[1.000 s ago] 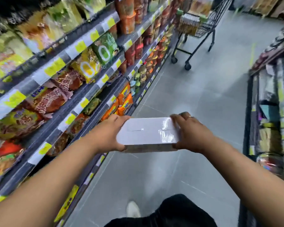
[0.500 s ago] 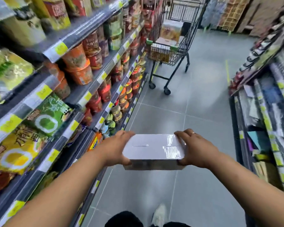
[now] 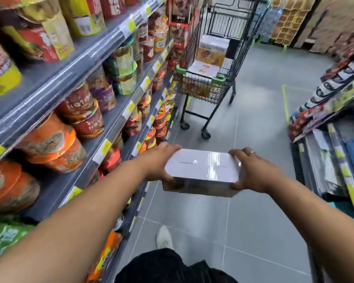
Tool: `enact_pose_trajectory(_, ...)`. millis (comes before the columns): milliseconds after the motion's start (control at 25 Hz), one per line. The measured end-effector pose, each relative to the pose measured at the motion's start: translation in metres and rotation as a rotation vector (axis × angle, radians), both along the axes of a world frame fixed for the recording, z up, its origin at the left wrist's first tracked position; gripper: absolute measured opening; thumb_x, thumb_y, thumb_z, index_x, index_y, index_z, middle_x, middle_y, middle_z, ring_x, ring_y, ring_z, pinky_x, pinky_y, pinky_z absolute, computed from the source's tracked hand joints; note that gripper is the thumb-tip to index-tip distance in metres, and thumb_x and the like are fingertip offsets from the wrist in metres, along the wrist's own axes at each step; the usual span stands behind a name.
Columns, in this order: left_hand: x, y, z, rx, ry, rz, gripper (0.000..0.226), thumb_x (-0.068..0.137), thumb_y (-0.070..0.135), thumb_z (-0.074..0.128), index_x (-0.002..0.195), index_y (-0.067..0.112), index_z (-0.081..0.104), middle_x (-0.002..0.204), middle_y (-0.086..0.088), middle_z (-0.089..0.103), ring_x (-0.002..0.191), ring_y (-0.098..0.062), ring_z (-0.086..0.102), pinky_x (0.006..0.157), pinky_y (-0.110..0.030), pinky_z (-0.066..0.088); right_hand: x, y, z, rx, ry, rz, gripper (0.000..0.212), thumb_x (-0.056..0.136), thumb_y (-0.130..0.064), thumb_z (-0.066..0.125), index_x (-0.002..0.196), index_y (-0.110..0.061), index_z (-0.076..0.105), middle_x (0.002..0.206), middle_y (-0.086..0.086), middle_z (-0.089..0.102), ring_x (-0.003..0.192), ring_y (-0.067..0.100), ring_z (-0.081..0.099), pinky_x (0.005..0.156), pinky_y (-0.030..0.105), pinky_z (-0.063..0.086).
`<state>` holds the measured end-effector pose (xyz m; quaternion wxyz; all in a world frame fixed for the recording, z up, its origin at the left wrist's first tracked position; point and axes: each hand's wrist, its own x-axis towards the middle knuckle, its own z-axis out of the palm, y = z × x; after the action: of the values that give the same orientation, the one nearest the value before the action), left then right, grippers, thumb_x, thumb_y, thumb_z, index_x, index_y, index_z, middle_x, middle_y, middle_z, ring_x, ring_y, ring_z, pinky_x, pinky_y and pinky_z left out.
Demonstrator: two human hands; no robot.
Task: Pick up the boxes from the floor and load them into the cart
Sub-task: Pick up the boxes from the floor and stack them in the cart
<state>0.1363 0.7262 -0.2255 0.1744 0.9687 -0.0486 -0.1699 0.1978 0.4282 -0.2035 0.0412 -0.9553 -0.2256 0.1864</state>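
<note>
While both hands, left and right, clamp the ends of the white box, its long axis crosswise, the cart stands straight ahead, well apart.

Left hand, right hand outstretched, gripping box ends.

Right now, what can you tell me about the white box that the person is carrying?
The box is a flat oblong with a plain white, shiny top that looks film-wrapped; its front side shows a blurry orange-brown print. It is held roughly level above the grey floor, the left hand gripping its left end and the right hand its right end. It has not reached the cart ahead.
</note>
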Motion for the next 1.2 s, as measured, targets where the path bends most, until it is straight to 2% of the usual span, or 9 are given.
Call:
enact_pose_trajectory(160, 0.12, 0.027, 0.0, -0.011, 0.033, -0.074, 0.104, 0.064, 0.041, 0.079, 0.148, 0.03, 0.019, 0.141, -0.006, 0.034, 0.125, -0.031, 0.046, 0.102, -0.04, 0.041, 0.106, 0.028, 0.003, -0.033, -0.006, -0.059, 0.104, 0.058, -0.056, 0.079, 0.144, -0.036, 0.024, 0.136, -0.005, 0.035, 0.117, 0.023, 0.052, 0.077, 0.032, 0.043)
enact_pose_trajectory(240, 0.179, 0.037, 0.007, 0.009, 0.032, -0.116, 0.103, 0.067, 0.038, 0.08, 0.149, 0.027, 0.019, 0.142, -0.006, 0.034, 0.124, -0.03, 0.046, 0.099, -0.035, 0.041, 0.157, 0.035, 0.004, -0.033, 0.009, -0.09, 0.106, 0.056, -0.058, 0.079, 0.144, -0.036, 0.025, 0.135, -0.004, 0.036, 0.118, 0.024, 0.052, 0.082, 0.035, 0.047)
enact_pose_trajectory(360, 0.268, 0.046, 0.015, 0.055, 0.005, -0.169, 0.103, 0.067, 0.039, 0.08, 0.149, 0.027, 0.018, 0.142, -0.007, 0.034, 0.12, -0.031, 0.049, 0.096, -0.036, 0.043, 0.237, 0.041, 0.003, 0.003, 0.012, -0.117, 0.108, 0.053, -0.06, 0.079, 0.143, -0.034, 0.026, 0.133, -0.001, 0.037, 0.117, 0.026, 0.052, 0.089, 0.039, 0.049)
enact_pose_trajectory(600, 0.446, 0.052, 0.014, 0.126, 0.001, -0.2, 0.105, 0.067, 0.041, 0.08, 0.15, 0.027, 0.017, 0.14, -0.007, 0.036, 0.124, -0.029, 0.047, 0.098, -0.039, 0.042, 0.408, 0.044, -0.012, 0.058, 0.007, -0.101, 0.108, 0.056, -0.057, 0.081, 0.145, -0.03, 0.025, 0.135, 0.003, 0.037, 0.118, 0.029, 0.051, 0.093, 0.038, 0.047)
enact_pose_trajectory(880, 0.638, 0.047, 0.046, 0.141, 0.019, -0.184, 0.106, 0.069, 0.039, 0.081, 0.151, 0.027, 0.016, 0.149, -0.006, 0.031, 0.13, -0.027, 0.043, 0.102, -0.033, 0.037, 0.599, 0.042, 0.011, 0.105, 0.017, -0.115, 0.107, 0.059, -0.051, 0.082, 0.146, -0.029, 0.025, 0.139, 0.004, 0.035, 0.121, 0.028, 0.049, 0.094, 0.035, 0.044)
enact_pose_trajectory(1000, 0.721, 0.062, 0.052, 0.128, 0.034, -0.165, 0.109, 0.066, 0.038, 0.085, 0.15, 0.028, 0.017, 0.145, -0.006, 0.034, 0.128, -0.03, 0.045, 0.105, -0.037, 0.039, 0.678, 0.056, 0.016, 0.123, 0.013, -0.119, 0.108, 0.057, -0.051, 0.083, 0.145, -0.028, 0.026, 0.14, 0.004, 0.034, 0.12, 0.027, 0.05, 0.096, 0.038, 0.046)
enact_pose_trajectory(1200, 0.854, 0.101, 0.031, 0.191, 0.035, -0.211, 0.109, 0.067, 0.037, 0.084, 0.15, 0.023, 0.015, 0.144, -0.009, 0.032, 0.126, -0.032, 0.047, 0.103, -0.039, 0.041, 0.799, 0.099, -0.003, 0.126, 0.01, -0.152, 0.111, 0.059, -0.047, 0.085, 0.148, -0.024, 0.022, 0.142, 0.006, 0.031, 0.118, 0.029, 0.05, 0.096, 0.035, 0.045)
